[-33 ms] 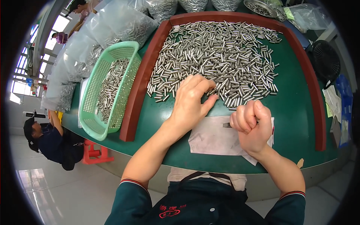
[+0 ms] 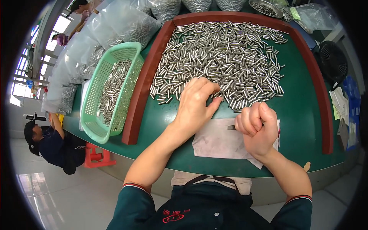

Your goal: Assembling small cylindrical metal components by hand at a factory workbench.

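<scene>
A wide heap of short, shiny metal pins [image 2: 230,57] covers much of the green tabletop. At its near edge my left hand [image 2: 196,97] bends over the pins, thumb and forefinger curled toward each other. Pins lie right at those fingertips, and what they pinch is partly hidden. My right hand [image 2: 257,126] is closed in a fist above a pale cloth [image 2: 218,143]. From the fist's left side sticks out the flat end of a grey metal tool [image 2: 231,127]; the rest of it is covered by my fingers.
A dark red raised border [image 2: 147,76] frames the heap on three sides. Left of it stands a green perforated basket [image 2: 89,103] holding pins. Clear bags of pins [image 2: 126,28] line the far left. A black fan [image 2: 333,61] stands right. A person [image 2: 50,140] sits far left.
</scene>
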Tool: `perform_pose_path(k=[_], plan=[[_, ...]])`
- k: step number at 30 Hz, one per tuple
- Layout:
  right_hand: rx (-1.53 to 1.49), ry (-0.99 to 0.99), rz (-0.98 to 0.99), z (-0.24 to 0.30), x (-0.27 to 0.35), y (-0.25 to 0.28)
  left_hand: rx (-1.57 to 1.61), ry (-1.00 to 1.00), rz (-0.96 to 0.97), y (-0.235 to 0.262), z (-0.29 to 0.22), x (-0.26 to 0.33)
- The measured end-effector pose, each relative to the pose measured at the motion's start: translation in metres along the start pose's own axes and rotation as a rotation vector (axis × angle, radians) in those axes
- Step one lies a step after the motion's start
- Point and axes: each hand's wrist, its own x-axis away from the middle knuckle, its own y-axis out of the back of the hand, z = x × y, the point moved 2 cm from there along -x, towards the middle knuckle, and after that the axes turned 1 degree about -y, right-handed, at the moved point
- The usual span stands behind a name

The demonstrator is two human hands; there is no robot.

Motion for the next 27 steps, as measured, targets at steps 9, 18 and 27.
perform_pose_path(k=[9,18,27], plan=[[-0.020,0.005,0.006,0.000,-0.001,0.001,-0.044,0.063,0.023,-0.001,-0.001,0.005],[-0.066,0.113,0.067,0.012,0.001,0.004,0.184,-0.020,0.392,0.009,-0.028,0.013],[0.008,0.077,0.025,0.004,-0.001,0.008,0.128,-0.019,0.416,0.008,-0.030,0.013]])
